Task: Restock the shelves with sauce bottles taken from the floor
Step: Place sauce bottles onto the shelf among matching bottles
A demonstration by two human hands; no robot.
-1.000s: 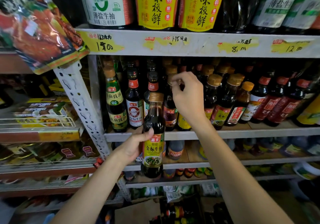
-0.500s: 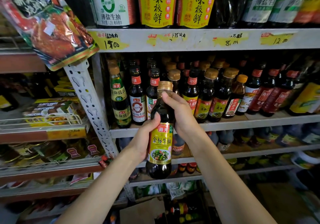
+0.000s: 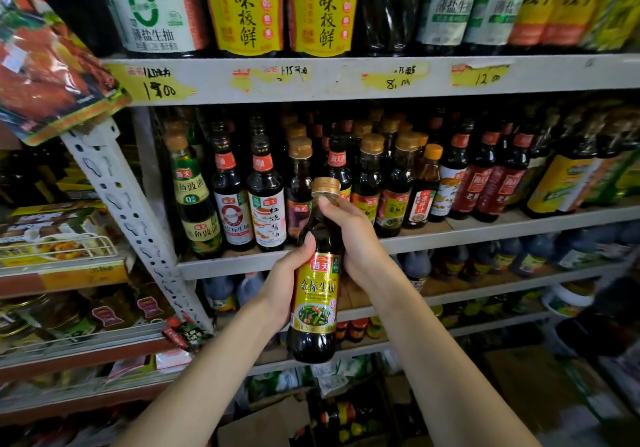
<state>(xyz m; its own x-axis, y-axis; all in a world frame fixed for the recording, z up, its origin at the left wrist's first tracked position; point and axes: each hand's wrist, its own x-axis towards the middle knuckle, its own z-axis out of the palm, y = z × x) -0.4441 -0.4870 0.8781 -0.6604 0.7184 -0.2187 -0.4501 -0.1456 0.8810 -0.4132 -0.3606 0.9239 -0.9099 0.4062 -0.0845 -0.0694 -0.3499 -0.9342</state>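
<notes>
Now that the right hand [image 3: 349, 239] has come down from the caps of the row, where it was busy a second ago, it grips the neck of the sauce bottle [image 3: 317, 294] just under the gold cap [image 3: 325, 187]. The left hand [image 3: 285, 284] holds the same bottle lower down, as it did before, with its fingers curled round the yellow label [image 3: 317, 287] from the left and its thumb on the front. Both hands are therefore closed on one bottle, and neither is free.

The bottle is upright in the air, on the near side of the shelf [image 3: 485, 235]. Its cap is at the height of the labels beyond the hands, and its bottom hangs below the shelf edge. It is not yet restocked.

I judge that the right hand was making or checking a place in the row, and that the hands are now ready to lift the bottle over the edge. The standing bottles [image 3: 393, 204] just beyond the right hand have the same kind of label, so the place is probably there. I cannot see a free gap, because the held bottle hides that part. The row is dense, so the front bottles could be knocked.
</notes>
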